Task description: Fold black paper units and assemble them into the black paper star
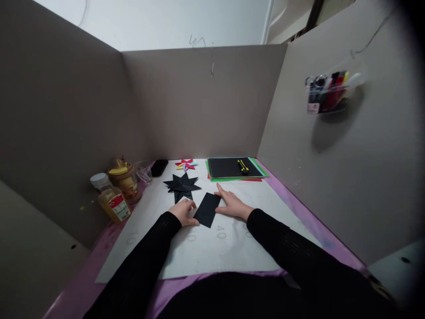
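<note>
A black paper rectangle (pixel 207 210) lies slantwise on the white sheet. My left hand (pixel 183 212) is at its left edge, thumb tip by the lower left corner, thumb and index finger apart. On the other side, my right hand (pixel 231 204) rests with fingers spread, the thumb touching the paper's right edge and the index finger stretched out past its upper right corner. Just beyond my left hand is a black folded-paper star (pixel 182 184) with several points. A smaller multicoloured paper star (pixel 186 165) lies farther back.
A utility knife (pixel 243 167) rests on stacked coloured paper (pixel 221 167) at the back. A glue bottle (pixel 114 201), a brown container (pixel 125 179), a clear cup (pixel 145 172) and a black phone-like object (pixel 160 168) stand left. A clear holder (pixel 332 95) with tools hangs on the right panel.
</note>
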The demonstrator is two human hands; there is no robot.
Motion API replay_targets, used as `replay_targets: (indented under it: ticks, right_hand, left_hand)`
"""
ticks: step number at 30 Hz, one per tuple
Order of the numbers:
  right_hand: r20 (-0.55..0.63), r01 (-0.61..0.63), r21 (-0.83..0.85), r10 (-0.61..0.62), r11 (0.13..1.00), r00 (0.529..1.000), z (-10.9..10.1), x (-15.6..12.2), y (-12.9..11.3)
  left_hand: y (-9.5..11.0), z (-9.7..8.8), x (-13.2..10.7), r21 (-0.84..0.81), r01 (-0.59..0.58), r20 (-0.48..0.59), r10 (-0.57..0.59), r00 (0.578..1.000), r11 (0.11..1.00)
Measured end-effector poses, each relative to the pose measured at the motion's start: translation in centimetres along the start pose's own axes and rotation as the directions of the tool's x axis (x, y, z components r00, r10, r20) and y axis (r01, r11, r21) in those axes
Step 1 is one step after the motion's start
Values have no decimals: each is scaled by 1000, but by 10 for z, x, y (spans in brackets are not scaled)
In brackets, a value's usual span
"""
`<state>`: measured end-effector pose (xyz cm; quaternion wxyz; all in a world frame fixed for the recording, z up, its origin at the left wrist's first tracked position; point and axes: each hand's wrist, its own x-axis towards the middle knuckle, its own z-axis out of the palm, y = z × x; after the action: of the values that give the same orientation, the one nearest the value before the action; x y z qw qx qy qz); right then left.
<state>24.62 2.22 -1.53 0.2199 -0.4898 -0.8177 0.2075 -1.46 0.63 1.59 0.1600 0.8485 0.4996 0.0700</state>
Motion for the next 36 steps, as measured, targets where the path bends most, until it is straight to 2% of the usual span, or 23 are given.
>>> replay_targets:
  ticks: [4,8,11,15,19,22,24,26,28,30,32,36]
  right_hand:
    - [-23,41,165,-37,985,999,2,-2,1]
    - [-101,83,380,-48,921,994,1,-5,0]
    - [-179,119,542,-24,832,983,-1,-5,-5]
    - [-217,93,726,99,682,971,-1,-4,-11]
    - [-232,90,772,147,630,962,-2,-2,-4]
    - [-296,129,772,173,622,939,-4,1,2]
    - [-374,166,763,218,625,902,-6,3,4]
    - [-427,193,758,250,622,869,-9,3,2]
    - [-443,212,766,260,607,858,-11,3,-1]
    - [-444,225,781,265,583,856,-12,1,-4]
    - [-442,230,794,273,563,854,-12,0,-7]
    - [-435,229,803,279,550,856,-11,-1,-8]
  left_hand:
    - [-1,9,2,-34,-53,16,53,998,998]
    - [0,10,2,-85,-58,12,59,998,995]
    - [0,10,2,-122,-38,8,39,999,992]
    - [-3,11,2,-148,-25,11,27,1000,989]
    - [-5,13,4,-201,-32,-4,32,999,979]
    - [-5,14,6,-364,-31,5,36,999,931]
    - [-2,14,7,-534,-18,5,24,1000,845]
    - [3,15,7,-694,-2,-14,-11,1000,720]
    - [9,16,8,-804,-2,-54,-69,996,595]
    - [16,16,7,-853,-24,-100,-118,988,522]
    - [20,15,7,-859,-52,-147,-147,978,510]
    - [22,12,5,-803,-49,-204,-197,959,594]
